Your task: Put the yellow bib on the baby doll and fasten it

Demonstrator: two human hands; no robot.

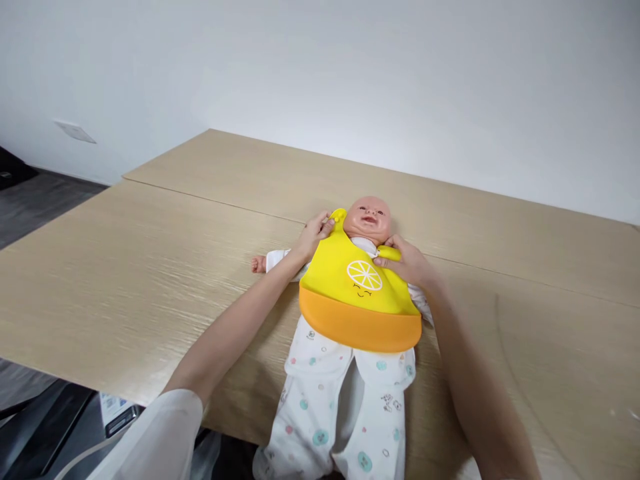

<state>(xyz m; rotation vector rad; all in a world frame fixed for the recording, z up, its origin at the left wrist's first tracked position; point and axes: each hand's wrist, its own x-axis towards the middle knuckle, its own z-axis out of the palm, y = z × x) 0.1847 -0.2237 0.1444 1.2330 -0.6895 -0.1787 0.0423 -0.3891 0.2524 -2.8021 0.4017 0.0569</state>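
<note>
Over the table [150,267], my left hand [315,235] and right hand [409,262] pinch the bib [336,277], nine and four o'clock from the doll's head [370,212].

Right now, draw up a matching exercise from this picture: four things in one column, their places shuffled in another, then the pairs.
1. Yellow bib with an orange pouch
2. White patterned trousers
3. Bare left hand
4. Plain white wall

A. Covering the legs of the bald doll
B. Behind the pale wood-grain table
C. Over the doll's chest
D. At the bib's neck strap, on the picture's left

Pairs: 1-C, 2-A, 3-D, 4-B.
</note>
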